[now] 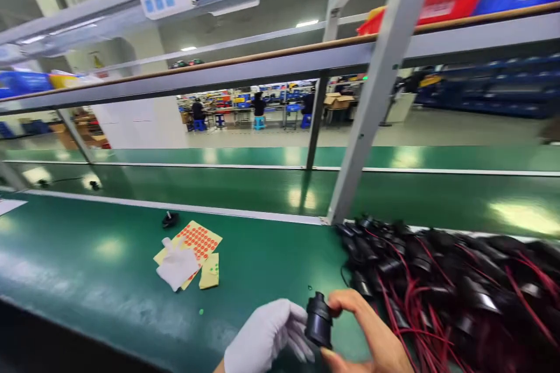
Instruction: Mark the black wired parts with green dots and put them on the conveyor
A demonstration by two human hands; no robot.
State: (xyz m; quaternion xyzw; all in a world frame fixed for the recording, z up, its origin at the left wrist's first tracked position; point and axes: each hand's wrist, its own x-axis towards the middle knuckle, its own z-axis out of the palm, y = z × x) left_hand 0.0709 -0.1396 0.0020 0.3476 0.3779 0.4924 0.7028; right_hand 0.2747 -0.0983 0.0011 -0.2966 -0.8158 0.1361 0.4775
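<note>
A black cylindrical part with a stepped, narrower top is held upright over the green bench near its front edge. My left hand, in a white glove, curls its fingers against the part's left side. On the other side my bare right hand grips it, with the index finger near the top and the thumb low down. The lower end of the part is partly hidden by my fingers. To the right lies a big heap of similar black parts with red wires.
Orange-dot sticker sheets, a white glove and a yellow sheet with green dots lie left on the green bench. A small black piece sits behind them. A metal post rises behind the heap.
</note>
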